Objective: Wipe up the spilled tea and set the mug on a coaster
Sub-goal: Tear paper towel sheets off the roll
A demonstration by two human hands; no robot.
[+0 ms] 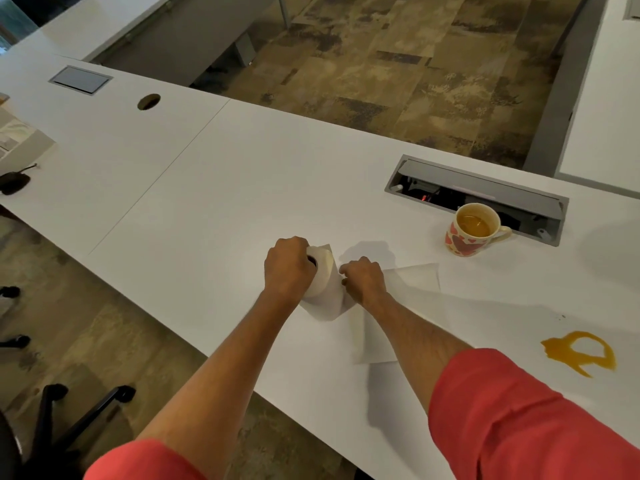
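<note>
In the head view, the left hand [286,265] is curling around a paper towel roll [320,275] standing on the white worktop [207,188], while the right hand [363,278] is pinching the sheet [412,282] trailing off toward three o'clock. The heart-patterned mug [472,230] of tea is sitting at two o'clock beside an open cable tray [485,199]. The spilled tea [581,351] is lying at four o'clock, well apart from both hands.

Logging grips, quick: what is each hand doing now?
Left hand: grips the white paper towel roll.
Right hand: pinches the roll's loose white sheet.
</note>
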